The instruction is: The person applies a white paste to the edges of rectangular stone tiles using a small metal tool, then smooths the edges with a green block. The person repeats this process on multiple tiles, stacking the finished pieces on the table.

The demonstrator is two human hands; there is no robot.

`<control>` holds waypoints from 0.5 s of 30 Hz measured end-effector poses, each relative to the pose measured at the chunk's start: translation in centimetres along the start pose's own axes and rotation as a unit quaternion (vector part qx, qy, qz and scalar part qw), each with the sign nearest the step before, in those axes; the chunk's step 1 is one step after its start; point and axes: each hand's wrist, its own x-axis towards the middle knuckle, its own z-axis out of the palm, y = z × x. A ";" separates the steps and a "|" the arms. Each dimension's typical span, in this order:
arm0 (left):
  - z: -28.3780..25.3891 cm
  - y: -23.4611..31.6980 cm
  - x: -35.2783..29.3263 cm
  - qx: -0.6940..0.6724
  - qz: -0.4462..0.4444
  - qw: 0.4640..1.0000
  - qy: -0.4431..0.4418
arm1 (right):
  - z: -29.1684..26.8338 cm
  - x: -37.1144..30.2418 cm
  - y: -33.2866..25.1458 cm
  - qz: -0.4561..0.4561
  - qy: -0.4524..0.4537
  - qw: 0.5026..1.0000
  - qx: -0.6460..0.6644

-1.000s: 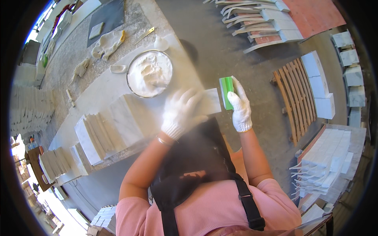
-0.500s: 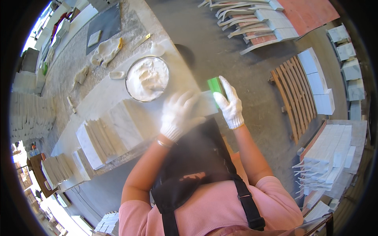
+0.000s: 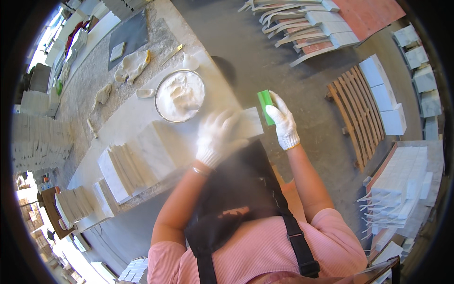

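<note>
My left hand [image 3: 215, 137], in a white knit glove, lies with fingers stretched over a pale marble tile [image 3: 249, 124] at the table's corner. Haze blurs it a little. My right hand [image 3: 284, 125], gloved the same way, grips a bright green rectangular block [image 3: 266, 107], perhaps a sanding block. That block is just off the tile's right edge, over the floor. Behind my left hand stands a round bowl [image 3: 158, 108] heaped with white powder or paste [image 3: 180, 94]. Stacked marble tiles [image 3: 125, 170] stand on edge to the left.
Past the bowl on the table [image 3: 163, 45] lie a small white scoop [image 3: 144, 93], a crumpled glove [image 3: 133, 66], a putty knife [image 3: 173, 53] and a dark mat [image 3: 130, 35]. Right, on the floor, are a wooden pallet [image 3: 355, 113] and stacked white blocks [image 3: 399, 173].
The green block in my right hand has shifted right, off the tile's edge, leaving more of the tile showing. My left hand stays over the tile; the whole view has shifted slightly.
</note>
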 end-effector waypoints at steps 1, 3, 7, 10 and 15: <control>0.0 0.1 -0.1 -0.001 -0.006 1.000 -0.003 | -0.1 -0.5 0.1 0.060 0.032 0.994 0.087; 0.1 0.0 0.1 0.000 -0.009 1.000 -0.008 | 0.0 -1.3 0.7 0.045 0.001 0.999 0.018; 0.1 0.0 0.1 0.000 -0.007 1.000 -0.008 | 0.6 -0.3 1.9 -0.095 0.014 0.987 -0.127; 0.0 0.0 0.1 0.000 -0.006 1.000 -0.006 | 0.2 -0.4 2.2 -0.016 -0.023 1.000 -0.012; 0.3 -0.1 0.1 -0.014 -0.020 1.000 0.004 | -0.7 -2.1 2.4 -0.071 -0.017 0.977 -0.199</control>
